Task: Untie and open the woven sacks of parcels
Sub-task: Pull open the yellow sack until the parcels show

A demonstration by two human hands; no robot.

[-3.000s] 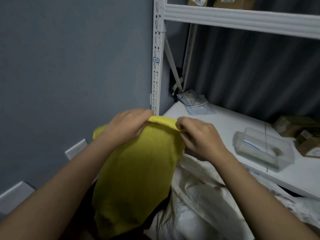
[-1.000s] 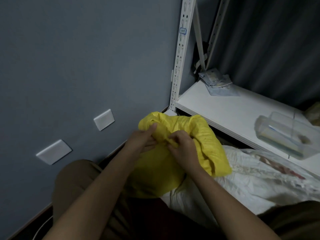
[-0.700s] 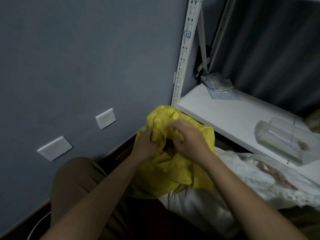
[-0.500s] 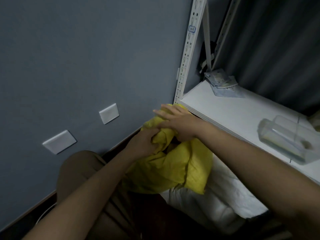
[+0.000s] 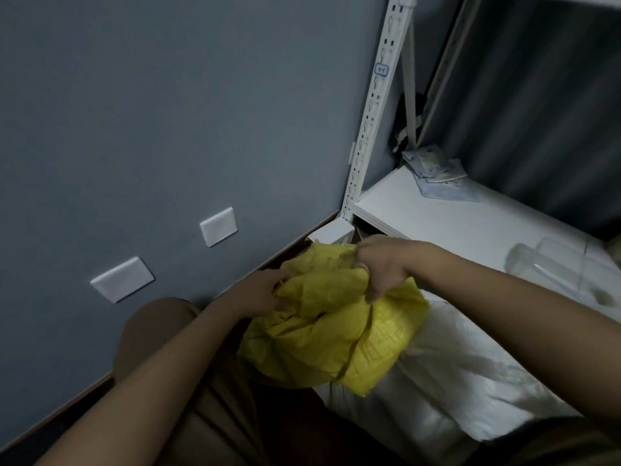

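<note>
- Yellow woven sack [image 5: 336, 334]: crumpled and bunched; located low in the frame centre, in front of the shelving unit's corner post [image 5: 373, 105]; its lower right part lies on a white woven sack [image 5: 447, 381]; its left edge lies beside the person's knee in brown trousers [image 5: 158, 334].
- Left hand [image 5: 258, 292]: at the left side of the yellow sack's gathered top; fingers curled into the fabric folds and gripping them; thumb not clearly visible.
- Right hand [image 5: 383, 264]: on the upper right of the bunched top; fingers curled downward over a fold and clamped on the fabric; knuckles uppermost.
- Whether a tie or knot is present at the sack mouth cannot be determined; the fabric folds and both hands conceal it.
- White woven sack: spread to the right beneath and beside the yellow sack; creased; extends under the right forearm.
- White shelf board [image 5: 453, 216]: behind the hands; carries flat packets [image 5: 433, 169] at the rear corner and a clear plastic container [image 5: 564, 267] toward the right.
- Grey wall [image 5: 168, 112]: to the left; two white cover plates [image 5: 218, 226] mounted low on it.
</note>
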